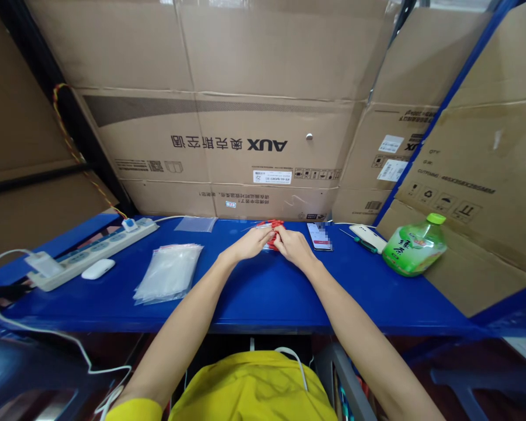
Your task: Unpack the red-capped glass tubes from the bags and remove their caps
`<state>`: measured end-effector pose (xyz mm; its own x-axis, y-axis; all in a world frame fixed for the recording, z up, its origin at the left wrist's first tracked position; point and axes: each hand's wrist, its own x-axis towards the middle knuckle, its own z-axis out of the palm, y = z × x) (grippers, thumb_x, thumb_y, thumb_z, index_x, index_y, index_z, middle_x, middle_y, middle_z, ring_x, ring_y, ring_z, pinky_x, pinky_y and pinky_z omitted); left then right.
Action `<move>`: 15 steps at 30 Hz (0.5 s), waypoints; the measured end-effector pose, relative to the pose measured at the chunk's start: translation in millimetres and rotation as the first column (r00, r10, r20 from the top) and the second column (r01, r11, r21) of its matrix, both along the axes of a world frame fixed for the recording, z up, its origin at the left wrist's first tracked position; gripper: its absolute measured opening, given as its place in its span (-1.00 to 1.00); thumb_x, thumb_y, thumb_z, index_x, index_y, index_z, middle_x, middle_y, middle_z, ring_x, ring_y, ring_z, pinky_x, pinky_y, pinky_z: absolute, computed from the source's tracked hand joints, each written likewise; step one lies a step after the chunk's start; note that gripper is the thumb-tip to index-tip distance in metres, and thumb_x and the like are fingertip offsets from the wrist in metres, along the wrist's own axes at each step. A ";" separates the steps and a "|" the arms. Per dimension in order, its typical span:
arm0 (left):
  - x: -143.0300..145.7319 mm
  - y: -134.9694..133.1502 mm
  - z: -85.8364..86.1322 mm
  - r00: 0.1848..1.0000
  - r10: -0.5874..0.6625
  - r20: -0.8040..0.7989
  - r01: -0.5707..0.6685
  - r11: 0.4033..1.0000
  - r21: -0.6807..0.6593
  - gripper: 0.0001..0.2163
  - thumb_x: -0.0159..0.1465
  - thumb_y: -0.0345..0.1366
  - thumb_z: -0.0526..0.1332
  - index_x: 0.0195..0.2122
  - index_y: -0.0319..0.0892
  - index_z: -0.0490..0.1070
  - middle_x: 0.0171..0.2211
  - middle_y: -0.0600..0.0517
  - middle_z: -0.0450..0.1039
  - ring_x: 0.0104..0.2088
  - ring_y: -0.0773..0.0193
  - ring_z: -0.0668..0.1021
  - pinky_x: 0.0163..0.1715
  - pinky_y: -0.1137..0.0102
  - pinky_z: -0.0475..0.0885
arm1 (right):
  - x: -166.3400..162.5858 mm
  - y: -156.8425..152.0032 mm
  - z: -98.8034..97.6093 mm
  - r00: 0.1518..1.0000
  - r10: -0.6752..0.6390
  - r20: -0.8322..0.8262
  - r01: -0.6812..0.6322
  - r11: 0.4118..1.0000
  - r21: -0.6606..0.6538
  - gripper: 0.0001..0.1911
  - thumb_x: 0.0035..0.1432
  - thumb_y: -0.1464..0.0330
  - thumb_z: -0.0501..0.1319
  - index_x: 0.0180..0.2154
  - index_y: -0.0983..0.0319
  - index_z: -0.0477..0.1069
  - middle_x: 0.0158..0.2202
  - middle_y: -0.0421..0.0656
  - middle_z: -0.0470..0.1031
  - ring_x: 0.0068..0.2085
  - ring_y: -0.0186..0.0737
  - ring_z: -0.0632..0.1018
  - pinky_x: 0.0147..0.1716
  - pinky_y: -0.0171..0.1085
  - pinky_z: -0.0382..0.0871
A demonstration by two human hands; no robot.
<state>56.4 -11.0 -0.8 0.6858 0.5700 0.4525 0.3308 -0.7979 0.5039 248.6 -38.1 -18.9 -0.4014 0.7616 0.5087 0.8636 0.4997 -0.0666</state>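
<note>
My left hand (255,241) and my right hand (293,244) meet near the back of the blue table (263,298). Between them they pinch a small bundle of red pieces (272,238) that seems to be in clear plastic; its exact kind is too small to tell. The fingers of both hands are closed, and they partly cover it. Just right of my right hand lies a phone (319,236) with its screen lit. A stack of clear plastic bags (170,273) rests to the left of my left forearm.
A white power strip (100,251) and a white earbud case (98,268) lie at left. One flat clear bag (196,224) is at the back. On the right are a green screwdriver (365,243), a white oblong object (369,236) and a green bottle (414,248). Cardboard walls (245,117) enclose the table.
</note>
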 end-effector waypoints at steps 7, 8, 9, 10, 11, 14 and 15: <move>1.7 -4.5 6.7 1.000 -0.007 -0.003 0.007 0.999 -0.036 -0.57 0.54 -0.08 -0.08 -0.10 -0.25 0.49 -0.07 -0.14 0.60 -0.04 0.14 0.57 0.10 0.26 0.42 | 1.7 3.1 -1.9 0.999 0.025 -0.029 -0.025 0.999 0.021 -0.78 0.38 0.43 0.02 -0.06 0.28 0.40 -0.24 -0.01 0.63 -0.28 -0.13 0.61 -0.31 -0.28 0.25; 2.1 -5.0 7.2 1.000 -0.007 -0.007 0.007 0.999 -0.040 -0.58 0.53 -0.08 -0.08 -0.10 -0.25 0.49 -0.06 -0.14 0.59 -0.04 0.14 0.57 0.10 0.26 0.42 | 1.9 3.2 -1.9 0.999 0.025 -0.032 -0.025 0.999 0.023 -0.78 0.37 0.44 0.02 -0.07 0.28 0.41 -0.25 -0.01 0.63 -0.28 -0.12 0.61 -0.31 -0.28 0.25; 2.5 -5.5 7.6 1.000 -0.007 -0.006 0.006 0.999 -0.044 -0.58 0.53 -0.08 -0.07 -0.10 -0.25 0.49 -0.06 -0.14 0.58 -0.04 0.14 0.56 0.09 0.27 0.42 | 2.2 3.1 -1.8 0.999 0.025 -0.036 -0.024 0.999 0.024 -0.78 0.37 0.44 0.02 -0.08 0.28 0.41 -0.26 -0.02 0.63 -0.28 -0.13 0.61 -0.31 -0.28 0.26; 3.0 -6.1 7.9 1.000 0.001 -0.001 -0.001 0.999 -0.051 -0.59 0.53 -0.07 -0.07 -0.10 -0.24 0.48 -0.07 -0.14 0.58 -0.05 0.14 0.56 0.07 0.27 0.42 | 2.6 2.9 -1.6 0.999 0.025 -0.044 -0.024 0.999 0.026 -0.78 0.37 0.43 0.02 -0.08 0.27 0.41 -0.26 -0.02 0.63 -0.29 -0.13 0.61 -0.30 -0.28 0.26; 3.4 -6.7 8.0 1.000 0.016 0.007 -0.016 0.998 -0.064 -0.59 0.53 -0.07 -0.07 -0.11 -0.24 0.48 -0.10 -0.12 0.58 -0.08 0.15 0.56 0.05 0.28 0.43 | 3.1 2.5 -1.3 0.998 0.027 -0.059 -0.026 0.999 0.032 -0.77 0.38 0.43 0.02 -0.08 0.26 0.42 -0.26 -0.03 0.63 -0.28 -0.13 0.61 -0.29 -0.29 0.27; 4.1 -8.7 8.8 0.995 0.095 0.036 -0.090 0.988 -0.126 -0.55 0.52 -0.03 -0.09 -0.22 -0.23 0.45 -0.26 -0.04 0.55 -0.23 0.21 0.53 -0.11 0.35 0.44 | 4.4 0.3 0.6 0.987 0.065 -0.147 -0.056 0.996 0.064 -0.75 0.42 0.38 0.01 -0.03 0.23 0.42 -0.19 -0.04 0.64 -0.23 -0.14 0.62 -0.24 -0.29 0.32; 4.1 -9.4 9.3 0.992 0.119 0.042 -0.112 0.984 -0.139 -0.54 0.52 -0.02 -0.10 -0.26 -0.22 0.44 -0.31 -0.02 0.53 -0.27 0.23 0.52 -0.16 0.37 0.42 | 4.5 -0.8 1.4 0.980 0.081 -0.181 -0.069 0.995 0.071 -0.75 0.43 0.36 0.01 -0.01 0.22 0.42 -0.17 -0.05 0.64 -0.22 -0.15 0.62 -0.21 -0.30 0.34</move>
